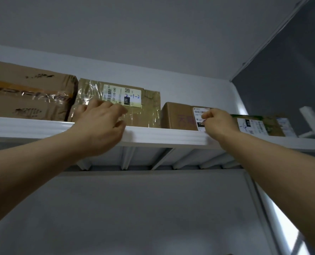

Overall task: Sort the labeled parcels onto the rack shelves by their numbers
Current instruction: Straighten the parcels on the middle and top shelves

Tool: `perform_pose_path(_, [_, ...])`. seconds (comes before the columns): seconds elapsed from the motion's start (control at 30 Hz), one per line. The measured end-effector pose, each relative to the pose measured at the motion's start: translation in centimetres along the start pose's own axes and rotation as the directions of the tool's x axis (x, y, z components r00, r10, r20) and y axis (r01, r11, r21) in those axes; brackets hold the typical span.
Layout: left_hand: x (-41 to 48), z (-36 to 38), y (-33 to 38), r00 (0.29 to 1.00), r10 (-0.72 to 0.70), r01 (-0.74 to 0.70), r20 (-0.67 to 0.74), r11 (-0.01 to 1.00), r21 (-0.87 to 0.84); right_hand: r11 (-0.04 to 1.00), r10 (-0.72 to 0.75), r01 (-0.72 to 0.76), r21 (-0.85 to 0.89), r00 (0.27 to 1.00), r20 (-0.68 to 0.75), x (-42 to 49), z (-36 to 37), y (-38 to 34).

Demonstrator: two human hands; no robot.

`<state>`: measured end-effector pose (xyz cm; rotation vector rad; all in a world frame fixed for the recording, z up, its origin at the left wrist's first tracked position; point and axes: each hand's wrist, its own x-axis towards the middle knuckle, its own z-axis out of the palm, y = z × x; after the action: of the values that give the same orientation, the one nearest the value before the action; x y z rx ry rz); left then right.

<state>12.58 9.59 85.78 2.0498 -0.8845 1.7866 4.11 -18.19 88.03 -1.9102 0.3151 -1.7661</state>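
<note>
Seen from under, both arms reach up to the top shelf (162,137) of the white rack.

The L hand (99,124) is in front of the shelf's front edge, left of its middle. Its fingers are loosely spread and lie flat on the front of the taped parcel (149,107), w/ the thumb lower, at the shelf edge.

The R hand (218,124) is at the same edge, more to the right. Its fingers are curled, w/ thumb and forefinger tips together at the white label (198,116) of the small brown box (177,115). I cannot tell if they really pinch the label or only touch it.

On the shelf stand 4 parcels in one row, all close behind the front edge:
- At the left end is the big carton (29,94), brown, w/ an orange band and shiny tape.
- Next, touching it, is the taped parcel: yellowish-brown, wrapped in wrinkled clear tape. Its shipping label (123,96) has barcodes, "220" in a black square and "2-1-2" handwritten in blue.
- Then comes the small brown box, lower than the others, w/ faint purple print on its front.
- Toward the right end is the green-edged parcel (263,126), partly hidden by the R hand. Its labels are too blurred to read.

Behind the shelf is a pale wall (190,85).
</note>
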Motion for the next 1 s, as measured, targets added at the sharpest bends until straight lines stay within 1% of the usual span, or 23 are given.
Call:
perform_pose_path(0.07, [0.8,0.6,1.0,1.0,0.017,-0.017,-0.016,1.0,-0.022,1.0,-0.017,0.017,0.013,0.999,0.027,0.8,0.0,0.8])
perform_pose_path(0.2, [2.3,2.4,3.8,0.999,0.05,-0.051,-0.018,0.996,-0.067,0.997,-0.057,0.051,0.052,0.99,0.128,2.4,0.4,1.9])
perform_pose_path(0.23, [2.7,2.9,4.5,0.998,0.05,-0.052,-0.024,0.995,-0.08,0.997,-0.068,0.062,0.05,0.989,0.134,2.9,0.5,2.2])
perform_pose_path(0.37, [4.5,4.3,7.7,0.999,0.018,-0.022,-0.031,0.992,-0.127,0.99,-0.133,0.128,0.059,0.988,0.084,5.8,-0.2,3.7])
perform_pose_path(0.5, [6.9,5.7,10.7,0.997,-0.078,0.077,0.0,0.982,-0.17,0.994,-0.101,0.097,0.046,0.991,0.086,8.5,-1.9,5.8])
perform_pose_path(0.6, [8.9,7.1,12.5,0.98,-0.194,0.2,0.047,0.943,-0.268,0.997,-0.081,0.079,0.017,0.989,0.124,10.2,-3.1,8.0])
perform_pose_path(0.67, [10.0,7.9,13.5,0.965,-0.255,0.262,0.062,0.918,-0.298,0.997,-0.08,0.082,-0.005,0.984,0.158,11.2,-3.6,9.4])
perform_pose_path(0.8, [11.4,9.3,15.1,0.944,-0.319,0.329,0.084,0.893,-0.306,0.99,-0.139,0.134,0.04,0.964,0.226,12.5,-3.7,11.4])
perform_pose_path(1.0, [11.9,10.9,16.2,0.914,-0.381,0.405,0.141,0.869,-0.284,0.971,-0.237,0.231,0.053,0.954,0.183,13.0,-4.0,12.3])
